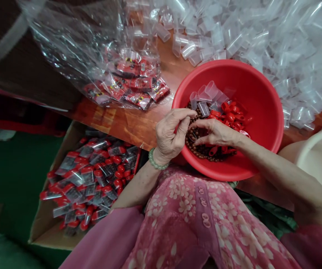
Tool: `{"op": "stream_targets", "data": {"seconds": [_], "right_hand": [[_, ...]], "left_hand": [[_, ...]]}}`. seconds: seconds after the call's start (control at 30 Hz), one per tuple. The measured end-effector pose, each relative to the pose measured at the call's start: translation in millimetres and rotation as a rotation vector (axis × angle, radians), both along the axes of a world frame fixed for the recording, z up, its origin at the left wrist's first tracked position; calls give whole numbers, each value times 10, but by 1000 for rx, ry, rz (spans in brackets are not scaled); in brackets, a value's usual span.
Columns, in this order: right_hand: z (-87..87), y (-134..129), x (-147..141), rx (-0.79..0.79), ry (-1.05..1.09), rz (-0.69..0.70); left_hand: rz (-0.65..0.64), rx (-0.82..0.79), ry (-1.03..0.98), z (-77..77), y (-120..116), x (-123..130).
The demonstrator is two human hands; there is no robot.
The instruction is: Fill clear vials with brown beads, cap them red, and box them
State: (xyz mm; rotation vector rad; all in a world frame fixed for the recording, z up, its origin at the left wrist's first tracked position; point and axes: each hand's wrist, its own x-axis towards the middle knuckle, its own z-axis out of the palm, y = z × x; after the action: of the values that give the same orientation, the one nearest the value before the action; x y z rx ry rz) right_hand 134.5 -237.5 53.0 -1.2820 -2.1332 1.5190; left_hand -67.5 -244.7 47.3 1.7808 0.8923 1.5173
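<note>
A red plastic bowl (261, 89) holds strings of brown beads (196, 149), small red plastic parts (230, 116) and several clear plastic cups (204, 93). At the bowl's left rim, my left hand (173, 129) has its thumb and forefinger pinched together. Whatever they hold is too small to make out. Inside the bowl, my right hand (219, 132) reaches over the brown beads, its thumb and forefinger curved with a gap between their tips. Those tips are right at the beads. Some bowl contents are hidden beneath this hand.
Clear cups (250, 41) are heaped across the table's (172, 59) far right. At upper left, a clear bag (79, 48) holds red printed packets (133, 82). Below left, a cardboard box (44, 224) is filled with red-capped clear containers (88, 179). A cream tub (317, 153) stands right.
</note>
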Motion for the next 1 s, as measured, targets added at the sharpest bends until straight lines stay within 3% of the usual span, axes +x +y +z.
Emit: {"op": "stream_targets", "data": {"seconds": [0.13, 0.2, 0.3, 0.47, 0.9, 1.0], "right_hand": [[183, -50, 41, -156, 224, -133], [287, -67, 52, -201, 277, -170], [432, -89, 57, -190, 356, -180], [589, -162, 60, -45, 321, -175], [690, -398, 48, 604, -14, -187], [698, -457, 42, 691, -70, -237]], "left_hand": [[-184, -241, -65, 76, -55, -99], [-309, -302, 23, 126, -76, -158], [-442, -267, 246, 201, -76, -208], [-493, -192, 441, 276, -25, -153], [-483, -235, 381, 316, 40, -102], [-455, -262, 398, 316, 33, -94]]}}
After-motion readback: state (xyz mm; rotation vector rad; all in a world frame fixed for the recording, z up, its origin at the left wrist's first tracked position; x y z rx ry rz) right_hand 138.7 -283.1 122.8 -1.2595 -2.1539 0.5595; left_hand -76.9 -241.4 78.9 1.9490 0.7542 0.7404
